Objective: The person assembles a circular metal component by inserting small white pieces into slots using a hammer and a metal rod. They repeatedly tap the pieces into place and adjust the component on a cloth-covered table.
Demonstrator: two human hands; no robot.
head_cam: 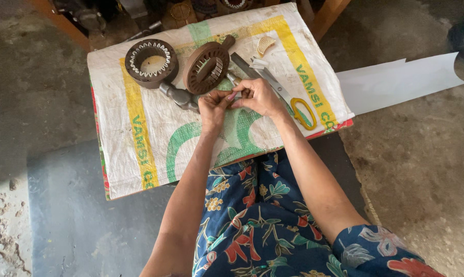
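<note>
While both hands are meeting near the middle of the woven sack point(139, 154) covering the low table, several things are lying close around them. At eleven o'clock from the hands a brown slotted ring point(206, 67) is leaning tilted on a grey metal tool point(179, 96), and farther out at ten o'clock a second ring point(151, 63) is lying flat, showing pale teeth inside. At two to three o'clock, scissors with yellow handles point(293, 105) are lying just beside the right hand point(261, 97). A white paper sheet point(401, 79) is sticking out at three o'clock. The left hand point(214, 106) and right hand are pinching a small pale strip point(233, 95) between their fingertips; it is thin, mostly hidden, its shape unclear.
</note>
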